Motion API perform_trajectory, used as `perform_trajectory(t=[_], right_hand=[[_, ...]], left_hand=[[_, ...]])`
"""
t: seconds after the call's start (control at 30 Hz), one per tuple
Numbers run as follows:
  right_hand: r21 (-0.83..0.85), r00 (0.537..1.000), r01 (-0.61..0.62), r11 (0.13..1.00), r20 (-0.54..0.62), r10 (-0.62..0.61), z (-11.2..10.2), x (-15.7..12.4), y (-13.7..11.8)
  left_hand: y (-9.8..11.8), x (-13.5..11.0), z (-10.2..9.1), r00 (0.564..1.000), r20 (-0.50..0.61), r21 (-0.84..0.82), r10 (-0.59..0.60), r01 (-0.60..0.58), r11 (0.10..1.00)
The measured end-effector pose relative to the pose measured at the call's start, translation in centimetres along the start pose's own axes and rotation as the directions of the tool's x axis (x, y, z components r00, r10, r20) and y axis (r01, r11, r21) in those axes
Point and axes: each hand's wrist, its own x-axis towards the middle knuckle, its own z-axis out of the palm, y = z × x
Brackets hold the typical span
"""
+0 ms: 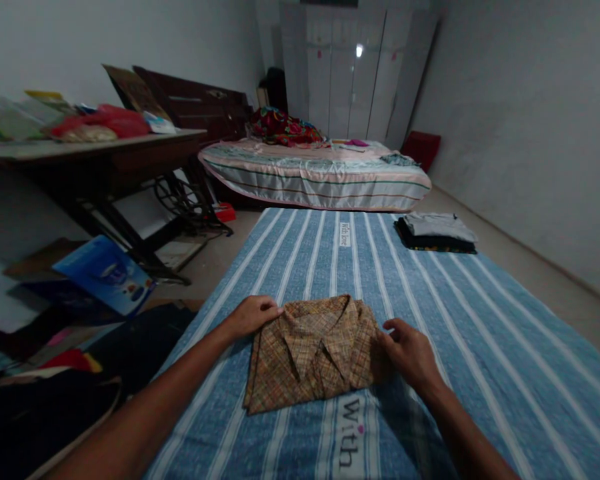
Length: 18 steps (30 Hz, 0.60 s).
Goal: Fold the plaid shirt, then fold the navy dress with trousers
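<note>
A folded tan plaid shirt (313,353) lies collar-up on a blue bedsheet with white stripes (480,333). My left hand (253,315) grips the shirt's upper left corner with curled fingers. My right hand (410,353) pinches the shirt's right edge, fingers closed on the cloth. Both forearms reach in from the bottom of the view.
A stack of folded clothes (437,232), grey on top, sits at the sheet's far right. Beyond it is a striped mattress (315,175) with a colourful bundle. A dark table (95,150) with clutter stands left, a blue box (107,273) and dark clothes beneath. White wardrobe (355,73) at back.
</note>
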Motion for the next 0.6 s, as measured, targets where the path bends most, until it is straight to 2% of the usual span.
perform_trajectory(t=[0.17, 0.37, 0.47, 0.6], right_hand=[[-0.165, 0.995, 0.096, 0.982, -0.021, -0.101, 1.4, 0.0, -2.2], [-0.292, 0.947, 0.263, 0.919, -0.106, -0.305, 4.7, -1.3, 0.0], [-0.233, 0.915, 0.339, 0.912, -0.143, -0.377, 5.6, -1.8, 1.5], [-0.040, 0.911, 0.367, 0.929, -0.189, -0.367, 5.6, -2.0, 2.7]], left_hand=[[-0.6, -0.2, 0.6, 0.999, -0.051, -0.041, 0.004, -0.006, 0.999], [-1.1, -0.7, 0.8, 0.989, -0.143, -0.029, -0.030, 0.026, 0.999], [-1.5, -1.0, 0.7, 0.979, -0.193, -0.017, -0.066, 0.064, 0.998], [-1.1, -1.6, 0.6, 0.981, -0.178, -0.027, -0.077, 0.073, 0.997]])
